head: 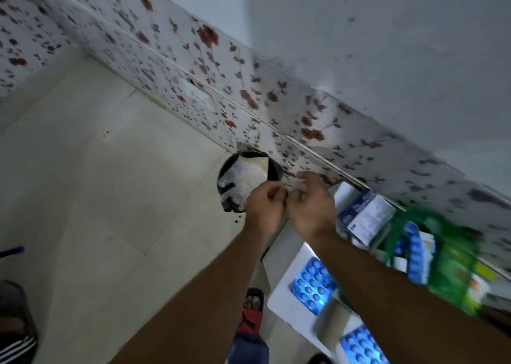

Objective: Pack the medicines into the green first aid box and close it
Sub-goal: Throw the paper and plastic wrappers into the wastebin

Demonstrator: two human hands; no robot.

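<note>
Hovering over a black bin, both hands curl loosely; grip unclear.

The green first aid box, blurred, stands at the right on the white counter by the flowered wall, with a blue blister strip in it. Left of it lies a white-and-blue medicine carton. Nearer lie two blue blister packs, flat.

Bare floor lies open left of the bin; blister packs crowd the table at right.
</note>
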